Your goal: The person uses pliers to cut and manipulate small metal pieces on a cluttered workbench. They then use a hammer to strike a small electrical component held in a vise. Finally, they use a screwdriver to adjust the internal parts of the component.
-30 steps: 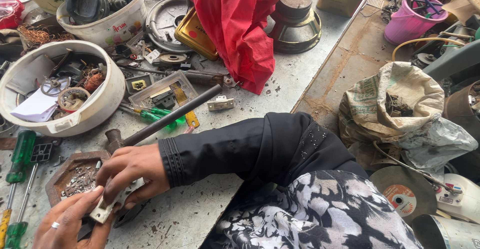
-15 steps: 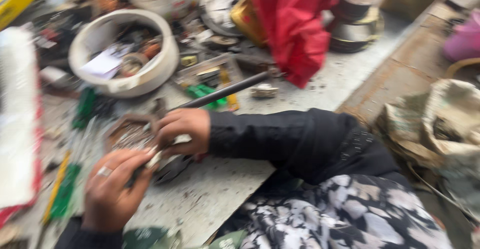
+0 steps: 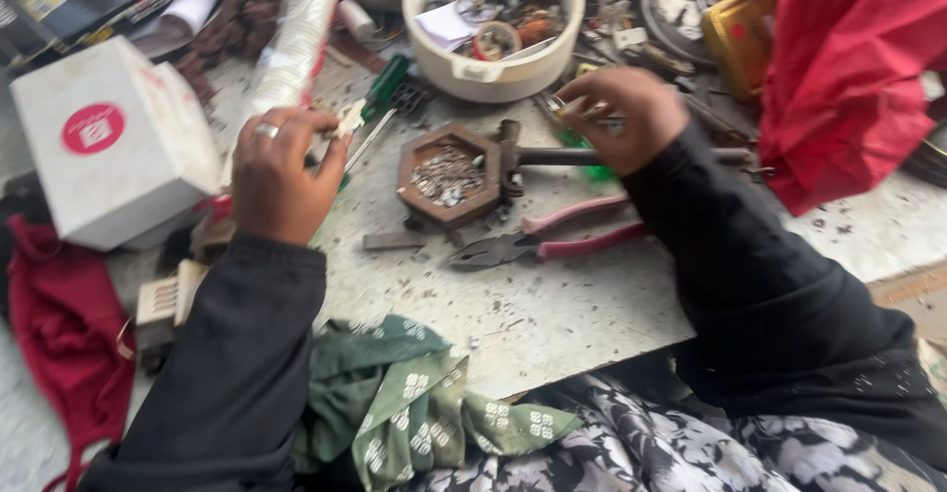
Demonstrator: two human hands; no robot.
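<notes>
1. On the speckled grey bench [image 3: 552, 304], seen from the head camera, both hands work among scattered parts and tools.
2. The left hand [image 3: 281, 176], a ring on one finger, has its fingers curled narrow around a small pale part [image 3: 350, 117] pinched at the fingertips; motion blur hides the exact grip.
3. That part sits just above the bench, beside a green-handled screwdriver [image 3: 387, 85] and near the white box [image 3: 109, 142] at the left.
4. The right hand [image 3: 621, 117] has its fingers bent close together over small metal bits at the near side of the white bowl [image 3: 493, 73]; what it holds, if anything, I cannot tell.
5. Between the hands lies a brown hexagonal tray [image 3: 449, 176] filled with tiny metal pieces, touching a dark hammer [image 3: 552, 156] whose handle runs under the right hand.
6. Pink-handled pliers [image 3: 552, 240] lie just below the tray, jaws pointing left.
7. The bowl holds assorted scraps, including a folded paper.
8. A red cloth [image 3: 848, 68] lies heaped at the upper right, and a green patterned cloth [image 3: 414, 403] hangs over the near bench edge.
9. Both arms wear black sleeves.
</notes>
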